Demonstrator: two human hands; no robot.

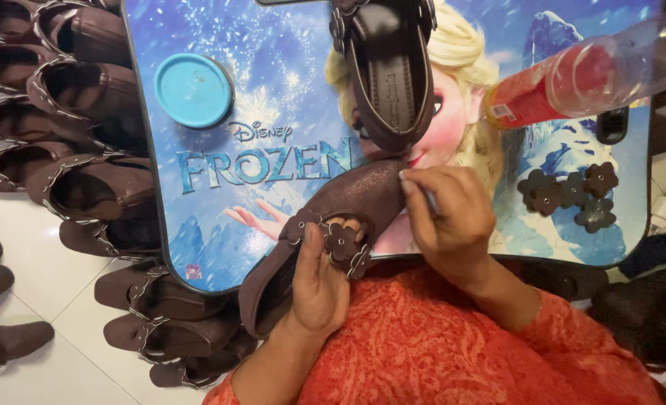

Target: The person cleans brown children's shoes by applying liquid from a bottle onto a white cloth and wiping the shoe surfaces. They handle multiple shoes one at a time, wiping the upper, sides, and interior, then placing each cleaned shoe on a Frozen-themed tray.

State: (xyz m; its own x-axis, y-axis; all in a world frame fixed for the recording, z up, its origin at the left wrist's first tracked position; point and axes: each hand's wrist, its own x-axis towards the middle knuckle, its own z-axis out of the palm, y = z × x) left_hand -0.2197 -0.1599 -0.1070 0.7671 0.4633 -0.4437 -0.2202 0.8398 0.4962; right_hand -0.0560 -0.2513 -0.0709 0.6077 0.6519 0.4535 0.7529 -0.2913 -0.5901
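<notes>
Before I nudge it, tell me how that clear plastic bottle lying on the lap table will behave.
The bottle lies on its side, so it would probably roll off the table. It looks clear and mostly empty, so likely light. Smooth plastic may slip.

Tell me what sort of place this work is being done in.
Probably a small home workshop for hand-finishing shoes. Rows of matching brown shoes lie on the tiled floor, loose flower trims sit on a cartoon-printed lap table, and the left hand and right hand hold one brown shoe.
</notes>
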